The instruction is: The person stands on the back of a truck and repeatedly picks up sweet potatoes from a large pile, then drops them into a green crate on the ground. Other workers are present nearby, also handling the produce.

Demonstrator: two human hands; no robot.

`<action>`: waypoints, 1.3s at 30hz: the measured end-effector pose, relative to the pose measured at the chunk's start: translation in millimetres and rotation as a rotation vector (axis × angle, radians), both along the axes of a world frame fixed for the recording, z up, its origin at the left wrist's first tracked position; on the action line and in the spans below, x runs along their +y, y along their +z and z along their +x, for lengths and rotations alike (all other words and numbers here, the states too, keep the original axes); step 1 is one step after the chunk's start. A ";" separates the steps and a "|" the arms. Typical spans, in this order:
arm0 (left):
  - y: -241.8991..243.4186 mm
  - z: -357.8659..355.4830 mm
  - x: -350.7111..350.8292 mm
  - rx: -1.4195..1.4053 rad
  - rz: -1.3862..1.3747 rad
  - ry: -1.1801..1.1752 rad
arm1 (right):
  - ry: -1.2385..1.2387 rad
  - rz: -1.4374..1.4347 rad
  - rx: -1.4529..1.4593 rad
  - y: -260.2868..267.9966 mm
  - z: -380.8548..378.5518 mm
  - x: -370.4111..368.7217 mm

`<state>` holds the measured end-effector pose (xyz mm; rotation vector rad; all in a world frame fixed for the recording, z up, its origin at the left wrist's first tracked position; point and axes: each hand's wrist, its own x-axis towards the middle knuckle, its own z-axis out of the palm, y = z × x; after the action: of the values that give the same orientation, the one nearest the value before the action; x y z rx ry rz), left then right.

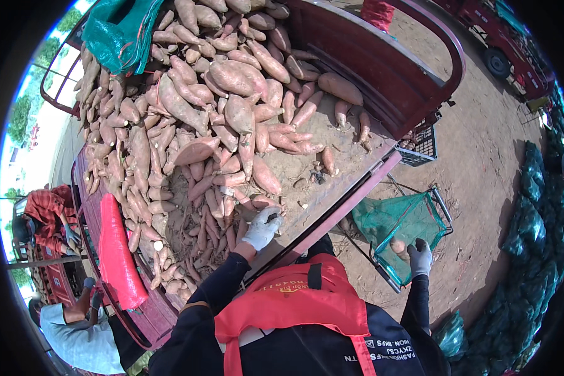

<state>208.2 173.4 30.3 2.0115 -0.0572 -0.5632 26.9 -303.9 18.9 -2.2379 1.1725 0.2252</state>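
My left hand (263, 229), in a white glove with dark fingertips, is at the near edge of a heap of sweet potatoes (235, 77) on a truck bed (305, 188). Its curled fingers are against a sweet potato (265, 201); whether they grip it is unclear. Out to the right, my right hand (421, 258), gloved alike, is over a green mesh bag (395, 218) spread on a metal frame (442, 207). A sweet potato (398, 248) lies right beside its fingers, over the bag's mouth, and does not look gripped.
The bed's raised lip (329, 214) runs before me. A red side panel (357, 56) stands beyond, near a black crate (420, 145). Filled green bags (521, 263) line the right. A red mesh sack (117, 254) lies at left, near two people (82, 324). A green sack (117, 37) tops the heap.
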 end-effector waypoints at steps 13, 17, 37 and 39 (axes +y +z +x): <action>-20.8 66.2 33.1 -0.266 0.119 0.488 | 1.185 0.149 -0.044 -20.3 317.2 358.3; -12.2 141.7 34.2 -0.358 0.273 0.502 | 1.137 0.232 -0.015 -39.5 334.9 379.4; -1.5 84.3 27.3 0.329 -0.697 0.632 | -0.157 -0.056 -0.004 -8.6 -42.5 -35.9; -10.4 50.0 27.1 0.327 -0.593 0.523 | -0.100 0.009 -0.077 -2.8 -8.6 2.7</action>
<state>258.2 200.4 19.9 1.2682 0.4407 -0.4573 18.3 -301.2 16.1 -2.1535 1.2350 0.1032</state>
